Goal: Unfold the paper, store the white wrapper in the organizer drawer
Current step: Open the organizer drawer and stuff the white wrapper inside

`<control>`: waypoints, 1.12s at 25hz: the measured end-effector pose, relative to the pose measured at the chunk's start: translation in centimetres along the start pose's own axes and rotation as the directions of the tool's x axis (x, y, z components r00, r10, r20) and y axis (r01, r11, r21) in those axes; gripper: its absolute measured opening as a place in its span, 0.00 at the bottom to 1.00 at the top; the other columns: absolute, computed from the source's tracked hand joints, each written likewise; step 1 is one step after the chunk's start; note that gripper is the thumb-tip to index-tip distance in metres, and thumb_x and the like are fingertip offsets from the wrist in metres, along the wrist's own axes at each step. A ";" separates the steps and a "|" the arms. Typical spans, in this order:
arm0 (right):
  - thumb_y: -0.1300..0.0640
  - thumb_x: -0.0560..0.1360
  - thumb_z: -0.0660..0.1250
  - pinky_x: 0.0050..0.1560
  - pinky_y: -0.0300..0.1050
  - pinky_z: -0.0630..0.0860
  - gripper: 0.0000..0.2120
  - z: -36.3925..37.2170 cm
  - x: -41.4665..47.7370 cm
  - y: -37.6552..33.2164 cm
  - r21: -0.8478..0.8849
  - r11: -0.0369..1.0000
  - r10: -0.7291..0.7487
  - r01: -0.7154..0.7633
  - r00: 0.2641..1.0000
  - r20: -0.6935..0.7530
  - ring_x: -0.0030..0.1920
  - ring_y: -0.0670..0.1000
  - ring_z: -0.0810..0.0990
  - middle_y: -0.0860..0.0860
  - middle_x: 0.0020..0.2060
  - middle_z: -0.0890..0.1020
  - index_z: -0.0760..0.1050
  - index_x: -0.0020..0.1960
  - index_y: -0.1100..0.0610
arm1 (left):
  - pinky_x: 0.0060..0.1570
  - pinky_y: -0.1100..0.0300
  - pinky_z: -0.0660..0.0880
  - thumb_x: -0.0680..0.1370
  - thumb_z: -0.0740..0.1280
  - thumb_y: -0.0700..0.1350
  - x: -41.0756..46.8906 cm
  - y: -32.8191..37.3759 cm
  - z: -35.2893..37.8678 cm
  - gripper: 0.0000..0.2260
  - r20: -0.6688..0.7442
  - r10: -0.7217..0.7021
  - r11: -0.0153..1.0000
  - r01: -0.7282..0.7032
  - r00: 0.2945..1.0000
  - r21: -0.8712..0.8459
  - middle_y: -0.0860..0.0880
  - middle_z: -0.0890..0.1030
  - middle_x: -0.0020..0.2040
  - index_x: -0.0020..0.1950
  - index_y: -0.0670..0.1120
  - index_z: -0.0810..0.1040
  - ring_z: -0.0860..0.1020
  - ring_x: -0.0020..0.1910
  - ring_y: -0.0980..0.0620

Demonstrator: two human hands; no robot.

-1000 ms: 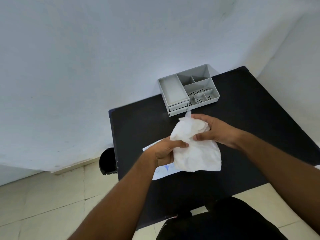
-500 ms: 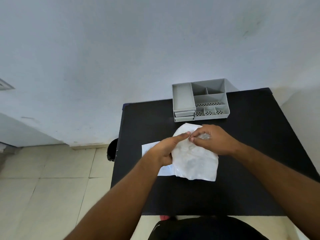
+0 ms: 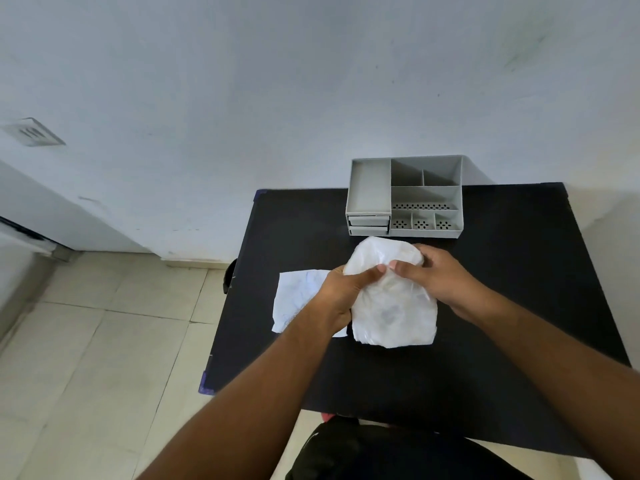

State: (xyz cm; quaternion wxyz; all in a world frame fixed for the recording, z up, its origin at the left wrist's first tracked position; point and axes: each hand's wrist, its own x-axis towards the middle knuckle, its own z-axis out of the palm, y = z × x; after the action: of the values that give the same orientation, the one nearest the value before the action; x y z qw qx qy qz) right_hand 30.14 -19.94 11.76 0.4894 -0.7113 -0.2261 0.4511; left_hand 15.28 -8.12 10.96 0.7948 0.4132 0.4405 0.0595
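Observation:
A crumpled white wrapper (image 3: pixel 391 306) sits in the middle of the black table (image 3: pixel 519 271), held by both hands. My left hand (image 3: pixel 343 292) grips its left side and my right hand (image 3: pixel 436 278) pinches its upper right; the two thumbs nearly meet on top. A creased sheet of paper (image 3: pixel 298 296) lies flat on the table to the left, partly under my left hand. The grey organizer (image 3: pixel 405 197) stands at the table's far edge, its two small drawers (image 3: pixel 369 226) shut at the lower left of its front.
A white wall runs behind the table. Tiled floor lies to the left, with a dark round object (image 3: pixel 228 275) beside the table's left edge. My dark-clothed lap (image 3: pixel 381 452) is below the near edge.
The view has swung and the table now appears squarer. My hands have lowered the wrapper closer to the table, and my thumbs have come together on its top.

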 end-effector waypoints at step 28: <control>0.52 0.79 0.67 0.40 0.47 0.77 0.10 7.8 17.8 -0.6 0.675 0.658 0.574 -0.334 0.803 -0.161 0.39 0.51 0.81 0.51 0.43 0.84 0.77 0.59 0.53 | 0.46 0.47 0.84 0.75 0.77 0.45 9.7 4.0 -12.2 0.13 -0.252 -0.066 0.981 0.109 0.966 0.160 0.46 0.86 0.52 0.57 0.46 0.81 0.85 0.50 0.46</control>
State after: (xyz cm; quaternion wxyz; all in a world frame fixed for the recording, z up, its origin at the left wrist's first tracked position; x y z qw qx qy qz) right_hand 32.23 -2.31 3.95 0.5951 -0.6149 0.2163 0.4701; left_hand 13.14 6.34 4.20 0.6975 0.4498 0.5567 0.0366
